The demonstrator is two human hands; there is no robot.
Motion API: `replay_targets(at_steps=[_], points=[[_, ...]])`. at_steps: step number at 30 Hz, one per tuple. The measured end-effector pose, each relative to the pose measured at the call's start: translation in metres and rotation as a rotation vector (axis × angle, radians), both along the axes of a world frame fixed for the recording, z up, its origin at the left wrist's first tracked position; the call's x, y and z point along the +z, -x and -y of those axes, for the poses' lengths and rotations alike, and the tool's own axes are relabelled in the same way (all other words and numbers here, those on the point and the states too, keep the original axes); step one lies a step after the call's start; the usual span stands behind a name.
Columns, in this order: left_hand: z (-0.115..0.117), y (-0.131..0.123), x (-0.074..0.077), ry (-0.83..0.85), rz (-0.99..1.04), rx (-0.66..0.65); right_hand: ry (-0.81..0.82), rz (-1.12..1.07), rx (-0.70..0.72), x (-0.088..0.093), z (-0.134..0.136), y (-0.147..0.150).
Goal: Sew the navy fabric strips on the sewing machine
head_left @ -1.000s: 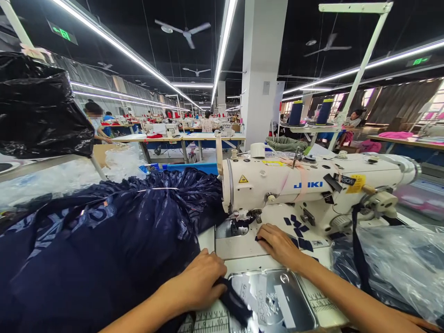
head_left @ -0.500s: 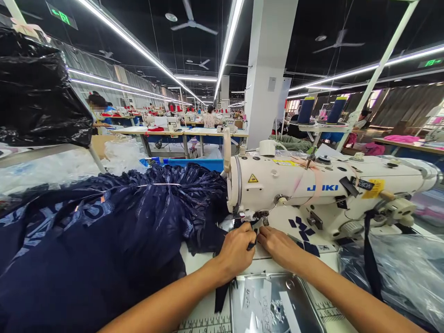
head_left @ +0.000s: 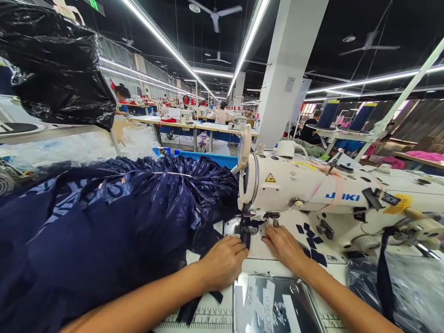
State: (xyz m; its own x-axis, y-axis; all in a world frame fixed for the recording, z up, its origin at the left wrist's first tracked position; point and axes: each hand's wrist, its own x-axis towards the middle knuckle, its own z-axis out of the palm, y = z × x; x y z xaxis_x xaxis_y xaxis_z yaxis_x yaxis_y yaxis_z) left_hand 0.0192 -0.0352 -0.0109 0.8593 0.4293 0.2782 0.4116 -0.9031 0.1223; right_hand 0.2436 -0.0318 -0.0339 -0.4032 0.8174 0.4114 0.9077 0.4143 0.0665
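Note:
A white JUKI sewing machine (head_left: 333,194) stands in front of me. My left hand (head_left: 222,263) lies closed on a narrow navy strip (head_left: 247,237) that runs under the presser foot (head_left: 244,224). My right hand (head_left: 282,245) rests on the machine bed to the right of the needle, fingers curled down beside the strip. A big heap of navy patterned fabric (head_left: 104,222) lies to the left and touches my left wrist. Small navy labels (head_left: 312,243) lie scattered on the bed past my right hand.
A metal tray (head_left: 277,305) with white tags sits at the table's near edge, beside a printed ruler (head_left: 208,319). A clear plastic bag (head_left: 398,286) lies at the right, a black bag (head_left: 58,69) hangs at upper left. Other people work at distant tables.
My left hand came up from the table's near edge to the presser foot with the navy strip. My right hand stayed by the needle. The camera moved closer and left.

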Motion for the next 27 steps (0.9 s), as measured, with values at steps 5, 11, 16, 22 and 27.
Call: replay_targets(at_steps=[5, 11, 16, 22, 27], points=[[0.004, 0.004, -0.001, 0.009, -0.047, -0.001, 0.150, -0.042, -0.033, 0.016, -0.002, 0.019], [0.001, 0.002, -0.003, -0.028, -0.092, 0.005, 0.372, -0.338, 0.029, 0.017, -0.021, 0.036], [-0.002, -0.002, 0.000, -0.042, -0.134, 0.033, 0.598, -0.569, 0.044, 0.019, -0.031, 0.037], [-0.004, -0.005, 0.005, 0.000, -0.151, 0.069, 0.655, -0.621, 0.047, 0.023, -0.031, 0.035], [-0.006, -0.004, 0.006, 0.021, -0.134, 0.072, 0.516, -0.614, 0.099, 0.011, -0.029, 0.035]])
